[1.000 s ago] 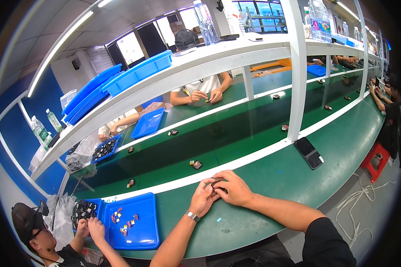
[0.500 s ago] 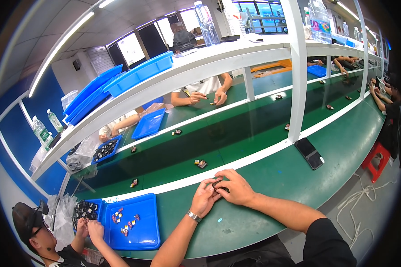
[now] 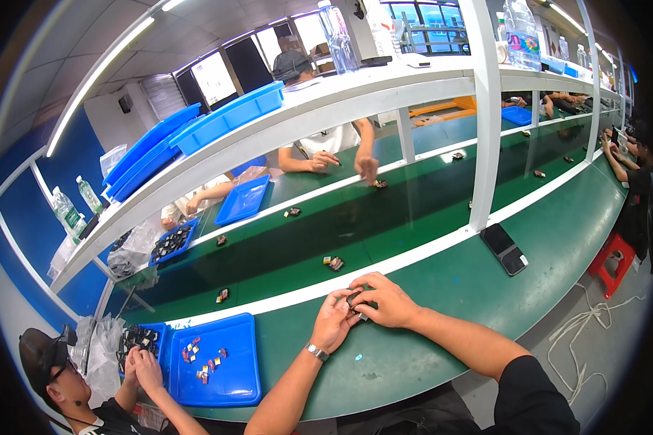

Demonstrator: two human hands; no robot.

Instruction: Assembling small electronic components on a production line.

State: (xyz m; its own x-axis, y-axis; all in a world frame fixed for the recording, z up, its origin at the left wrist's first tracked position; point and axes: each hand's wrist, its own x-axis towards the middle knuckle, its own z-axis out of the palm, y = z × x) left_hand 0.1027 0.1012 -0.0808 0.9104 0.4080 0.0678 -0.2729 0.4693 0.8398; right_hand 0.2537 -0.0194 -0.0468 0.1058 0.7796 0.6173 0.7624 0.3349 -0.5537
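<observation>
Over the green bench, my left hand point(image 3: 331, 319), with a metal-banded watch on its wrist, meets my right hand point(image 3: 389, 304). Both are closed around a small dark component point(image 3: 354, 299), held between the fingertips; fingers cover most of it, so its exact kind cannot be made out. A bit of light, silvery material shows below the right fingers. Just beyond my hands, a small dark-and-red part with a yellow-white piece point(image 3: 334, 263) lies on the green conveyor belt point(image 3: 290, 279).
Left of my arms stands a blue tray point(image 3: 232, 362) with several small red-and-yellow parts. A co-worker point(image 3: 51, 370) handles parts beside a bin of black pieces point(image 3: 139, 339). A phone point(image 3: 504, 249) lies right, near a white shelf post point(image 3: 484, 145). Another person's hand point(image 3: 367, 167) reaches over the belt.
Parts on the belt have shifted slightly to the right. The person across has reached a hand down to a part on the belt. My fingers have shifted slightly around the component.
</observation>
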